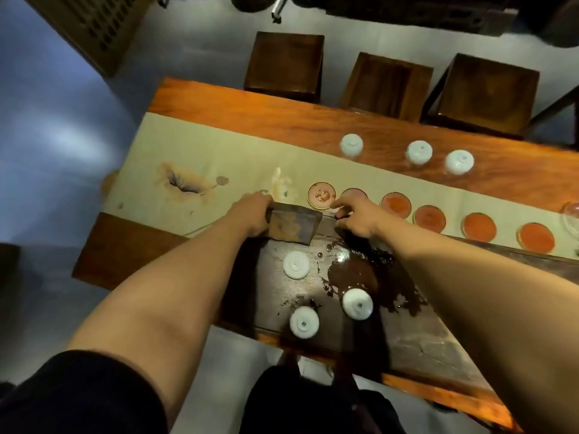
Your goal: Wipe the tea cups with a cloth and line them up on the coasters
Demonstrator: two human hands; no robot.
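brown cloth (293, 224) sits at the dark tray's (407, 336) far edge, pinched by left hand (255, 214); right hand (355, 216) grips its other corner. three cups (296, 265) wait upside down on the tray, coasters (429, 218) bare; best keep the cloth off the puddle (369, 277).

Glossy white porcelain cups (296, 265) sit on a dark, wet-shining stone-like tray (407, 327). The table (282, 111) is polished reddish wood, the runner (219, 158) matt cream cloth, the cloth (293, 227) dull brown.
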